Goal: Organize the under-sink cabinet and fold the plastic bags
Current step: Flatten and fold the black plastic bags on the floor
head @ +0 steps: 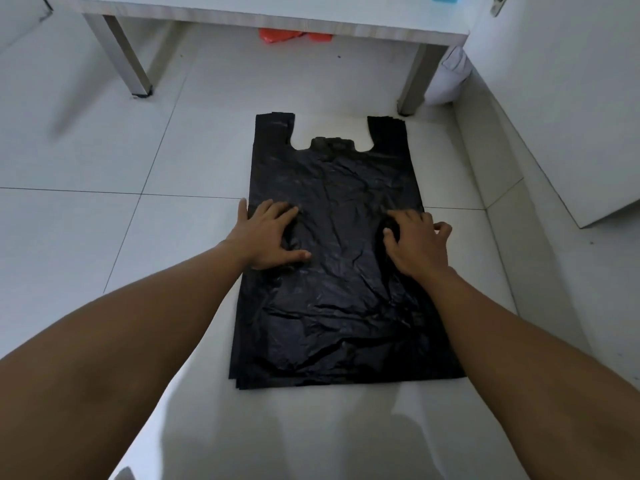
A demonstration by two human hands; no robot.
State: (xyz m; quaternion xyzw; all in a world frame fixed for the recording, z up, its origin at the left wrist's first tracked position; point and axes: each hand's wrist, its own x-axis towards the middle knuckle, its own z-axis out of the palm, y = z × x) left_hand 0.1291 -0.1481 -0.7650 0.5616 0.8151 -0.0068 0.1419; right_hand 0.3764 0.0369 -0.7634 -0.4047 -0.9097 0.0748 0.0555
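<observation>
The left hand point(268, 237) lies open and flat on the black plastic bags point(339, 271), the right hand point(417, 242) presses down with bent fingers — gripping nothing — and the stack lies flat on the white floor point(104, 237), handles toward a table point(263, 19).

Left hand point(268, 237): palm down, fingers spread and pointing forward-right, thumb extended toward the right. Right hand point(417, 242): palm down, fingers bent and curled at the tips, thumb splayed left. Both forearms bare, stretched forward, converging slightly, wrists low and nearly level.
</observation>
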